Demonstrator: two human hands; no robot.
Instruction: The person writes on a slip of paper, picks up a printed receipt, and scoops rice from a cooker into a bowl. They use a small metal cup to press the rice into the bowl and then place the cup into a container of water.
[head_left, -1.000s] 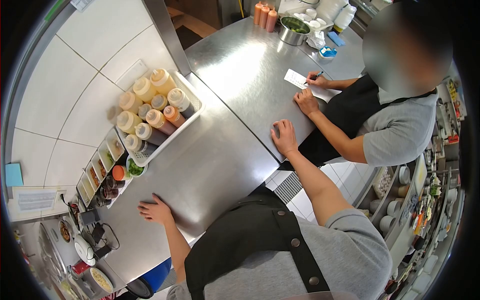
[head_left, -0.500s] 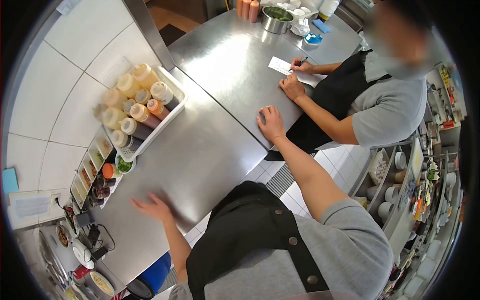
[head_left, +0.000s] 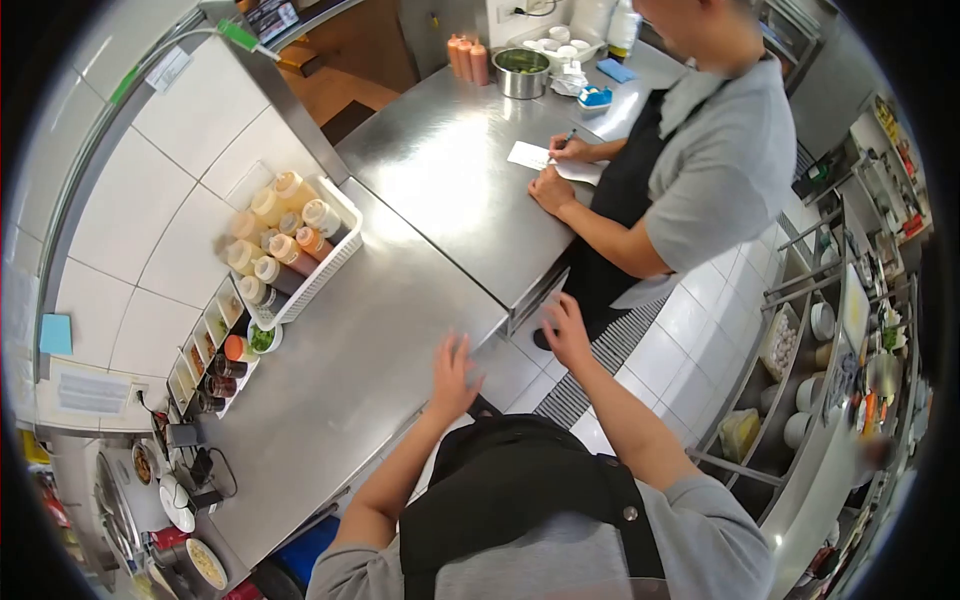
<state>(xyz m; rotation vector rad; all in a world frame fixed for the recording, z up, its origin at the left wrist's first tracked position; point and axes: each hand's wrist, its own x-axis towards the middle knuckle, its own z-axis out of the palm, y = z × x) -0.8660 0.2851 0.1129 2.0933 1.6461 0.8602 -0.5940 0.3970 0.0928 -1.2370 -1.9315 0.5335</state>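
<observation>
My left hand (head_left: 455, 378) is raised near the front edge of the steel counter (head_left: 330, 370), fingers apart and slightly blurred, with nothing in it. Past the counter's corner, my right hand (head_left: 567, 333) hangs over the floor with its fingers spread, also holding nothing. Across from me a co-worker (head_left: 690, 170) leans on the adjoining counter, writing with a pen (head_left: 570, 138) on a white paper slip (head_left: 530, 155). Closest to the co-worker's hands lies more white paper (head_left: 580, 172).
Along the wall stand a white basket (head_left: 318, 262) of squeeze bottles and a narrow tray of toppings with jars (head_left: 225, 368) beside it. A steel pot (head_left: 523, 78) is at the far counter's back. Shelving with bowls (head_left: 800, 420) runs along the right, beyond the tiled floor (head_left: 700, 290).
My left hand has moved right from over the counter. My right hand has left the counter edge by the co-worker and pulled back toward me. The co-worker keeps writing.
</observation>
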